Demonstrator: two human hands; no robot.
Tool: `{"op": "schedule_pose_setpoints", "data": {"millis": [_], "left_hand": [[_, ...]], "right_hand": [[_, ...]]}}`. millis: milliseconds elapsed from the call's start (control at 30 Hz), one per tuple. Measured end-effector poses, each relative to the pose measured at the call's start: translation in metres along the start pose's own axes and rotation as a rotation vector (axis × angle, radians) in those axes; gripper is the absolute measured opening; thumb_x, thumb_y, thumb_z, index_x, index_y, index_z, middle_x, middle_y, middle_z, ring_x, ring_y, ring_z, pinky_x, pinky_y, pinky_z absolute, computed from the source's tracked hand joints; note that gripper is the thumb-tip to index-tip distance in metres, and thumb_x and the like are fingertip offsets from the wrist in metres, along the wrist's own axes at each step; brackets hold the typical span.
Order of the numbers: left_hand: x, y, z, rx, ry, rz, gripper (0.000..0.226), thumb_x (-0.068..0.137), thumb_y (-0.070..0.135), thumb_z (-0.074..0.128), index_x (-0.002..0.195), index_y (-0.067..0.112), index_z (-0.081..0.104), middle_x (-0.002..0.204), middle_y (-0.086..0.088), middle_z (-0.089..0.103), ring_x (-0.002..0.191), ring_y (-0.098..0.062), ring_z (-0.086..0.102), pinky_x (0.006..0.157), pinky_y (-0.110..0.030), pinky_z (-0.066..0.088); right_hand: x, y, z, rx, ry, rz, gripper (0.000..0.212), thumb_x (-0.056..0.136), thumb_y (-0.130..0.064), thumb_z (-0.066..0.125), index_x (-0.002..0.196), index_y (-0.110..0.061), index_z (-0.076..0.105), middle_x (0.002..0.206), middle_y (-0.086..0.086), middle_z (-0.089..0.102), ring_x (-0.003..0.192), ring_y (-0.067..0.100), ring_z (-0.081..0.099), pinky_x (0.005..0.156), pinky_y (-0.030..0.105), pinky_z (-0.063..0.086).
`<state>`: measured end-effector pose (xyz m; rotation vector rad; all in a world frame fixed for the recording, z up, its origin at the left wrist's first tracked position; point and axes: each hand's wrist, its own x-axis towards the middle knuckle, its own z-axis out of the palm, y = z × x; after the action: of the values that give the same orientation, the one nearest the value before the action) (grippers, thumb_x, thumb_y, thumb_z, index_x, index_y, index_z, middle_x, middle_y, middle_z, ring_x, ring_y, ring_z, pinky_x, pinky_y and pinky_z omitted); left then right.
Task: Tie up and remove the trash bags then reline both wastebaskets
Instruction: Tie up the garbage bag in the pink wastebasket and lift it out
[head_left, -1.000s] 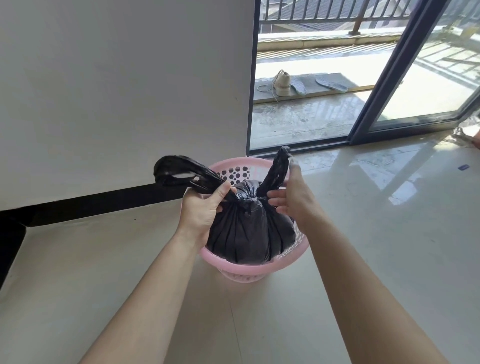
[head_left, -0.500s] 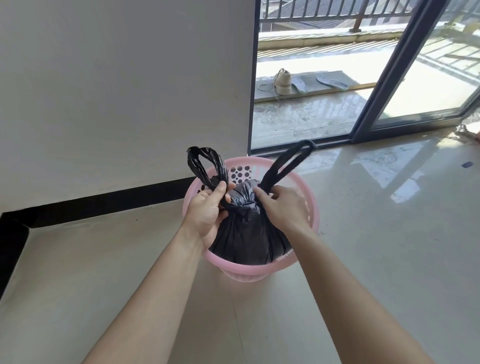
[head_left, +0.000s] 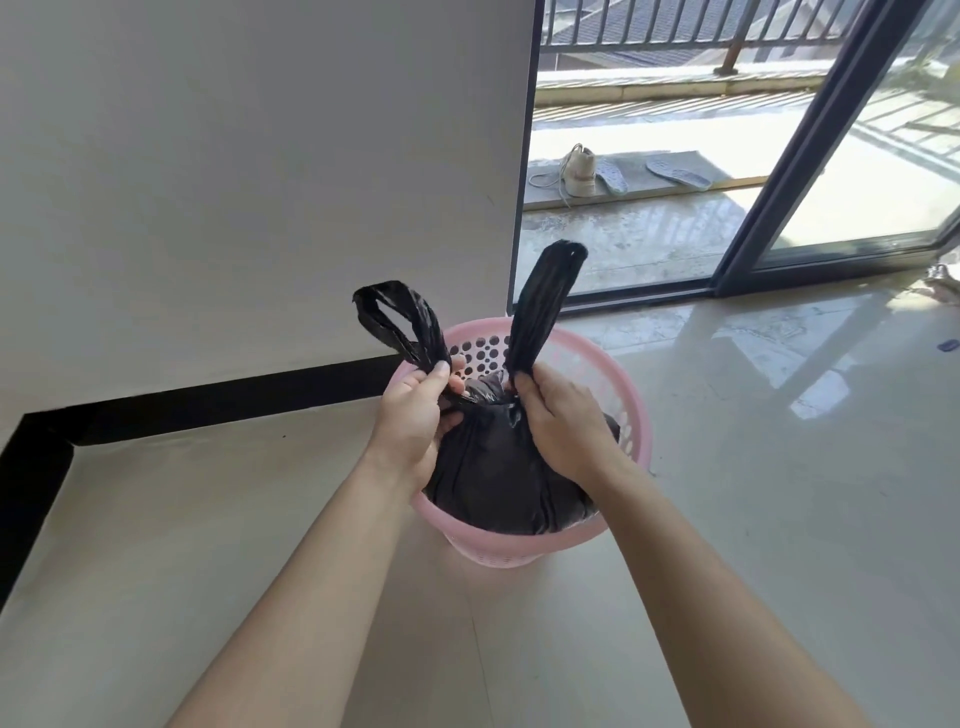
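Observation:
A full black trash bag (head_left: 498, 483) sits inside a pink perforated wastebasket (head_left: 636, 415) on the tiled floor. Two handle loops rise from the bag's gathered top. My left hand (head_left: 415, 421) pinches the base of the left handle loop (head_left: 400, 322), which leans left. My right hand (head_left: 561, 415) grips the base of the right handle loop (head_left: 545, 301), which stands nearly upright. The strands cross between my hands above the bag's neck. Only one wastebasket is in view.
A white wall with a black baseboard (head_left: 228, 400) runs behind the basket on the left. An open sliding glass door (head_left: 789, 171) leads to a balcony with a shoe (head_left: 579, 171) and insoles. Glossy floor (head_left: 779, 467) spreads right.
Both hands moved in close over the bag's neck. The left loop swung from far left toward upright, and the right loop rose straighter. The handles now stand closer together.

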<state>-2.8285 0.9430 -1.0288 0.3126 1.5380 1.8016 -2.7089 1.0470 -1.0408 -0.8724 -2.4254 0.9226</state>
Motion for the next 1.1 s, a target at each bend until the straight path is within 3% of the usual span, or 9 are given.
{"op": "schedule_pose_setpoints", "data": {"millis": [233, 400, 467, 600, 733, 800, 867, 933, 1100], "left_hand": [[-0.006, 0.017, -0.022, 0.187, -0.463, -0.154, 0.012, 0.094, 0.009, 0.055, 0.102, 0.015, 0.061, 0.083, 0.0, 0.061, 0.08, -0.015, 0.058, 0.075, -0.029, 0.045], [-0.005, 0.005, -0.015, 0.107, -0.235, -0.179, 0.017, 0.097, 0.028, 0.06, 0.103, 0.015, 0.07, 0.074, 0.002, 0.065, 0.07, -0.012, 0.061, 0.082, -0.033, 0.048], [-0.004, 0.003, -0.011, 0.014, -0.169, -0.154, 0.017, 0.1, 0.027, 0.056, 0.102, 0.015, 0.068, 0.067, 0.004, 0.064, 0.065, -0.012, 0.061, 0.086, -0.037, 0.047], [-0.007, 0.009, -0.008, -0.151, -0.152, -0.112, 0.02, 0.105, 0.015, 0.044, 0.092, 0.016, 0.06, 0.043, 0.008, 0.051, 0.044, -0.004, 0.052, 0.063, -0.024, 0.047], [0.001, 0.015, -0.027, -0.005, -0.36, -0.153, 0.024, 0.084, 0.007, 0.054, 0.071, 0.017, 0.036, 0.068, 0.001, 0.041, 0.069, -0.016, 0.039, 0.066, -0.029, 0.039], [0.001, 0.019, -0.034, 0.142, -0.485, -0.182, 0.021, 0.08, 0.013, 0.063, 0.067, 0.016, 0.047, 0.075, -0.002, 0.047, 0.074, -0.017, 0.05, 0.072, -0.032, 0.041], [-0.004, 0.021, -0.034, 0.205, -0.557, -0.208, 0.013, 0.087, 0.022, 0.071, 0.094, 0.012, 0.073, 0.093, -0.007, 0.068, 0.093, -0.02, 0.067, 0.087, -0.036, 0.049], [-0.006, 0.019, -0.031, 0.216, -0.512, -0.232, 0.036, 0.087, 0.028, 0.071, 0.117, 0.008, 0.071, 0.117, -0.011, 0.072, 0.111, -0.024, 0.068, 0.099, -0.039, 0.05], [-0.007, 0.013, -0.023, 0.058, -0.35, -0.168, 0.023, 0.099, 0.026, 0.056, 0.1, 0.012, 0.074, 0.097, -0.007, 0.077, 0.092, -0.02, 0.073, 0.082, -0.033, 0.058]], "right_hand": [[0.0, -0.006, -0.004, -0.145, -0.231, -0.106, 0.022, 0.098, -0.024, 0.038, 0.078, -0.017, 0.046, 0.074, 0.0, 0.057, 0.072, 0.019, 0.051, 0.07, 0.037, 0.033], [0.0, -0.008, -0.002, -0.071, -0.307, -0.069, 0.018, 0.094, -0.025, 0.047, 0.084, -0.012, 0.053, 0.08, 0.004, 0.06, 0.079, 0.02, 0.054, 0.071, 0.038, 0.039], [0.0, -0.003, -0.003, 0.041, -0.243, -0.007, 0.012, 0.093, -0.03, 0.057, 0.094, -0.021, 0.063, 0.084, -0.006, 0.066, 0.082, 0.009, 0.059, 0.075, 0.026, 0.045], [0.002, 0.005, -0.006, 0.028, -0.13, 0.007, 0.014, 0.093, -0.036, 0.065, 0.091, -0.025, 0.073, 0.074, -0.02, 0.064, 0.073, -0.007, 0.057, 0.066, 0.011, 0.037], [0.001, 0.007, -0.008, 0.101, -0.114, -0.006, 0.015, 0.095, -0.032, 0.065, 0.096, -0.022, 0.076, 0.084, -0.012, 0.071, 0.081, 0.005, 0.063, 0.074, 0.02, 0.043], [0.0, 0.004, -0.008, 0.148, -0.15, -0.027, 0.014, 0.096, -0.03, 0.064, 0.097, -0.021, 0.075, 0.079, -0.015, 0.068, 0.075, -0.003, 0.06, 0.072, 0.015, 0.042], [0.0, -0.001, -0.009, 0.153, -0.206, -0.053, 0.016, 0.097, -0.029, 0.063, 0.097, -0.017, 0.075, 0.073, -0.014, 0.066, 0.068, -0.002, 0.057, 0.065, 0.014, 0.04], [0.002, -0.004, -0.007, 0.152, -0.251, -0.055, 0.021, 0.097, -0.03, 0.063, 0.1, -0.015, 0.076, 0.082, -0.005, 0.072, 0.075, 0.008, 0.063, 0.069, 0.022, 0.046], [-0.002, -0.007, -0.006, 0.244, -0.227, 0.047, 0.015, 0.092, -0.037, 0.068, 0.088, -0.027, 0.078, 0.07, 0.003, 0.067, 0.064, 0.011, 0.056, 0.061, 0.023, 0.044]]}}
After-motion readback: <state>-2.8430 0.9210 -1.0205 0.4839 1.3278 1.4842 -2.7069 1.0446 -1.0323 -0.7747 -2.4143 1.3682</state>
